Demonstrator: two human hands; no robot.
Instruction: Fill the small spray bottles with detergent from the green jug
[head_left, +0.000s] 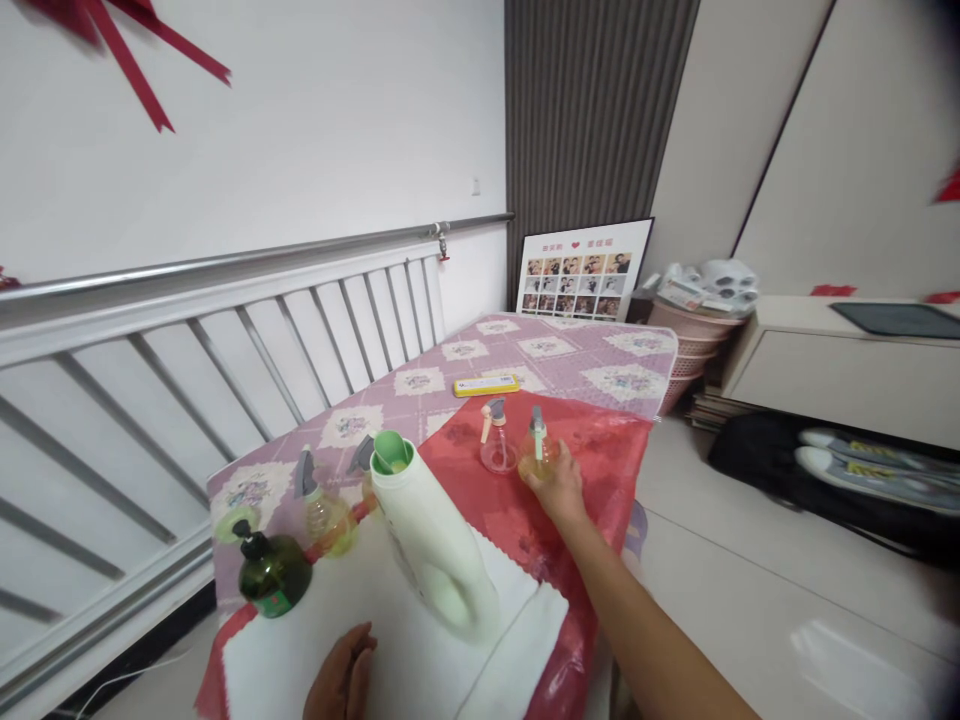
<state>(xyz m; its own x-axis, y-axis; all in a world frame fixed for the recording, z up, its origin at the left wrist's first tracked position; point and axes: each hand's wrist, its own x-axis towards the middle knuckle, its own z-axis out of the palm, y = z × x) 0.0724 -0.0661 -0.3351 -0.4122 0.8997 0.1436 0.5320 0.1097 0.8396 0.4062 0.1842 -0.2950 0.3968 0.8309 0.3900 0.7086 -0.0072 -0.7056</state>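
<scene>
flanking a floral tablecloth (pixel 630 382) stands a radiator (pixel 246 370); the right hand (pixel 562 488) grips a spray bottle (pixel 535 462), left hand (pixel 343 672) half-curled.

Detergent jug (pixel 446 555): pale mint, mouth in stronger green. Mint-trigger spray bottle (pixel 533 464): clear, yellowish contents, grey head. Peach-trigger spray bottle (pixel 498 454): clear, grey head. Leftmost spray bottle (pixel 328 522): clear, yellow contents, grey trigger. Pump bottle (pixel 275 570): dark olive green, black pump, bright green label. Flat case (pixel 486 386): yellow, whitish top. Cloth (pixel 277 660): plain white. Plastic sheet (pixel 600 470): translucent red. Tablecloth (pixel 634 380): lilac, patterned with cream patches bearing small flowers. Photo board (pixel 555 275): white, black-edged, red heart, grid of multicoloured pictures. Stacked baskets (pixel 690 325): dusty pink. Wall panel (pixel 592 110): dark grey, vertically ribbed.
</scene>
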